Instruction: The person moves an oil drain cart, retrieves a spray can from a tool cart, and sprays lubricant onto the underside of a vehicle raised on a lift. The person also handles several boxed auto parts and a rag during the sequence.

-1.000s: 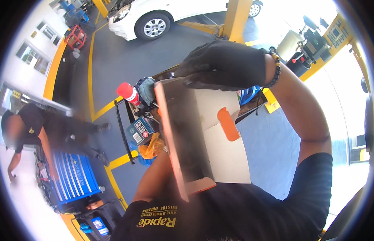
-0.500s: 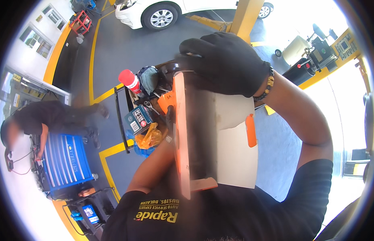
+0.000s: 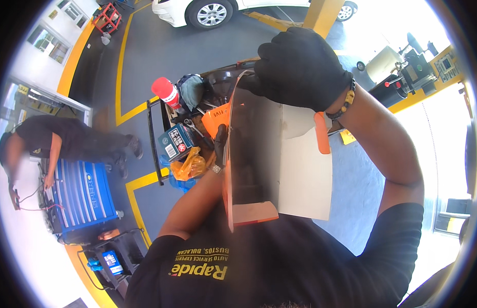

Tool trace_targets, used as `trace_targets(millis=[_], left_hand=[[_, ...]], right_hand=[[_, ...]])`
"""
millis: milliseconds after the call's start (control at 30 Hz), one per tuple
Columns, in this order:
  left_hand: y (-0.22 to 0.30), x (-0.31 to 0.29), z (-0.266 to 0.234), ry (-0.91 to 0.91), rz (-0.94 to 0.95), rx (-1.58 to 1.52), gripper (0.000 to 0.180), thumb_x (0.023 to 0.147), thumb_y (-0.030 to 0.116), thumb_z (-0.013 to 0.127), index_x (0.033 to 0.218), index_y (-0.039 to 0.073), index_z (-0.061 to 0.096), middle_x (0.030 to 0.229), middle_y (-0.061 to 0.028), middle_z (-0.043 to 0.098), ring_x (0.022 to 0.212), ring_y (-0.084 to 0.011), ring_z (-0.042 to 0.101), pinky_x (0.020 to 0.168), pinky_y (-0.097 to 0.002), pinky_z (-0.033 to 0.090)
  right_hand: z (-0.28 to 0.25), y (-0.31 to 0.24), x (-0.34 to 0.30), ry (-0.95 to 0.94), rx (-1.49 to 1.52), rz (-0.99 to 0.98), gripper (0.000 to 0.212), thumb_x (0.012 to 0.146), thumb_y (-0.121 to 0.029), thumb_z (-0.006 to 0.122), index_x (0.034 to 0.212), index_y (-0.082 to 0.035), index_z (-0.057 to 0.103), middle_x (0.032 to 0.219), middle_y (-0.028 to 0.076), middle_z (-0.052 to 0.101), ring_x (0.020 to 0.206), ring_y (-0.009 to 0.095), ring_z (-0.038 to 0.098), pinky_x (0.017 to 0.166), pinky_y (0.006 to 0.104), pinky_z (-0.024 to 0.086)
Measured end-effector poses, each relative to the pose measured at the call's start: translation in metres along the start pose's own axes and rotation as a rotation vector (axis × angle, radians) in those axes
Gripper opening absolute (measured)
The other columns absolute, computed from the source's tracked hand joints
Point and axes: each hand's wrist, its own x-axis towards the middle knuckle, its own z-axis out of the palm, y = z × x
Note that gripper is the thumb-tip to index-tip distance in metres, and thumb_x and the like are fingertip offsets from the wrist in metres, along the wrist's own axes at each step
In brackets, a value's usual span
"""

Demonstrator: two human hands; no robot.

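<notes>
In front of my chest I hold an opened orange and white cardboard box (image 3: pixel 306 179), with its dark inside facing me and its flaps spread. My right hand (image 3: pixel 305 69), in a black glove, is closed on the box's far upper edge. My left hand (image 3: pixel 220 142), also gloved, grips the box's left side next to an orange flap (image 3: pixel 215 119); the box wall hides part of its fingers. Whether anything lies inside the box is too dark and blurred to tell.
Beyond the box, a cart holds a red-capped can (image 3: pixel 165 92), a blue-grey cloth (image 3: pixel 192 93), a small dark-blue filter box (image 3: pixel 177 141) and a yellow plastic bag (image 3: pixel 190 165). At left, a person bends over a blue tool chest (image 3: pixel 87 197). A yellow lift post (image 3: pixel 320 15) stands ahead.
My right hand has moved slightly right and up, its fingers now closed at the box edge. The box has turned and risen a little, showing more of the orange flap by my left hand.
</notes>
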Motion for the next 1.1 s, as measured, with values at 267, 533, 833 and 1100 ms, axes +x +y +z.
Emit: trace_targets(millis=[267,533,833,1100], left_hand=[[0.001,0.003,-0.001,-0.003,-0.002,-0.011,0.069,0.102,0.052,0.056,0.149,0.002,0.048,0.14,-0.0185,0.061,0.126,-0.0361,0.062,0.105,-0.0494,0.053],[-0.004,0.003,-0.003,-0.014,-0.022,-0.028,0.068,0.102,0.051,0.056,0.148,0.002,0.048,0.14,-0.0185,0.061,0.125,-0.036,0.062,0.104,-0.0491,0.054],[0.016,-0.001,-0.037,0.125,0.203,-0.144,0.068,0.102,0.051,0.056,0.148,0.001,0.049,0.139,-0.0186,0.062,0.125,-0.0357,0.063,0.104,-0.0488,0.054],[0.029,-0.002,-0.01,-0.004,0.246,-0.099,0.066,0.104,0.049,0.056,0.145,-0.001,0.049,0.138,-0.0188,0.062,0.123,-0.0339,0.064,0.101,-0.046,0.056]], right_hand=[[-0.004,-0.007,0.003,0.071,0.21,-0.068,0.023,0.09,-0.036,0.069,0.103,-0.017,0.071,0.086,0.004,0.069,0.078,0.027,0.07,0.067,0.0417,0.056],[-0.003,0.07,-0.014,0.034,0.931,-0.179,0.047,0.095,-0.041,0.063,0.118,0.001,0.07,0.118,0.016,0.072,0.106,0.03,0.073,0.093,0.0383,0.058],[-0.033,-0.048,-0.136,0.336,1.388,0.889,0.118,0.081,-0.066,0.078,0.162,0.0,0.023,0.155,0.025,0.044,0.125,0.028,0.062,0.098,0.0417,0.054],[-0.013,-0.134,-0.153,0.919,1.394,1.132,0.114,0.088,-0.042,0.082,0.167,-0.012,0.006,0.153,0.019,0.04,0.138,0.031,0.047,0.11,0.0476,0.046]])
